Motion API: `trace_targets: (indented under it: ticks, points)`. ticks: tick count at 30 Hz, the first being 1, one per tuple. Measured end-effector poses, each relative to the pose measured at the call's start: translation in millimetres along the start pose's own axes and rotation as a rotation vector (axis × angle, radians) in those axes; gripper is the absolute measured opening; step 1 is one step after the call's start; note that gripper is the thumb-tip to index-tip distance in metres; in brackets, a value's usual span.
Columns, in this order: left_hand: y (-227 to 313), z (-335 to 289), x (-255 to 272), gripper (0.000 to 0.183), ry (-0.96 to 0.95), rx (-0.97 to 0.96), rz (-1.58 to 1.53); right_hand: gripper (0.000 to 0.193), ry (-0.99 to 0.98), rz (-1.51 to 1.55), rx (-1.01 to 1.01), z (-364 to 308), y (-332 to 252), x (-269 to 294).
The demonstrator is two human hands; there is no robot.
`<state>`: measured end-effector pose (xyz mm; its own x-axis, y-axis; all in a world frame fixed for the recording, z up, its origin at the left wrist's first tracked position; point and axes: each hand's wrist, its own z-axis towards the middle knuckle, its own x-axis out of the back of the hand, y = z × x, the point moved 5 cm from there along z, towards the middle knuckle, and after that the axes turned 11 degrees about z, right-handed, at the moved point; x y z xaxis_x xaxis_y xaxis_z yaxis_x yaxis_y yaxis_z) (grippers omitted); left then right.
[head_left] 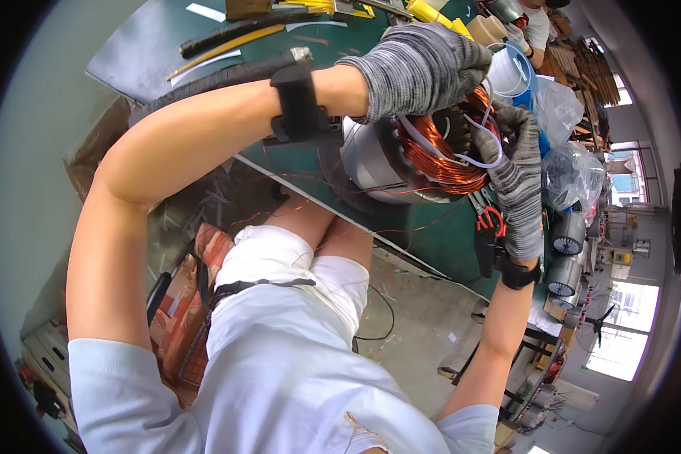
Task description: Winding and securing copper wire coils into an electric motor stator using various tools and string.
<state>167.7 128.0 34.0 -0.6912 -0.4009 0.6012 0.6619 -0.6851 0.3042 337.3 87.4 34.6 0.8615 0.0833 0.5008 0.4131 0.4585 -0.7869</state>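
A motor stator [378,163] with a grey metal housing lies on its side on the green table. Orange-brown copper wire windings [439,163] bulge from its right end. A thin white sleeving tube [473,161] loops over the windings. My left hand [427,68], in a grey knitted glove, reaches over the stator's top, fingers closed in a pinch at the tube's upper part. My right hand [516,170], gloved alike, is beside the windings' right edge with its fingers bent inward; what they pinch is hidden. Red-handled pliers [490,216] lie below the windings, near my right wrist.
Black and yellow sleeving lengths [234,47] lie on the table [140,57] at the far left. A blue-rimmed white container [511,72] and clear plastic bags [571,174] stand right of my hands. More metal motor housings [567,234] are further right. Another person [536,34] works at the back right.
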Motion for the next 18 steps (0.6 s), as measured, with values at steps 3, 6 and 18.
trace_targets:
  ticks: [3,6,18]
  points:
    - [18.8,13.2,-10.6,0.024,-0.198,-0.022,0.016,0.023,0.024,-0.076,-0.065,32.8,-65.0,-40.7]
    - [21.3,7.9,-3.6,0.021,-0.212,-0.091,0.129,0.023,-0.002,-0.078,-0.075,19.9,-28.8,-24.2]
    - [17.9,5.9,6.2,0.016,-0.063,-0.066,0.022,0.023,-0.043,-0.173,-0.087,8.5,3.9,-11.7]
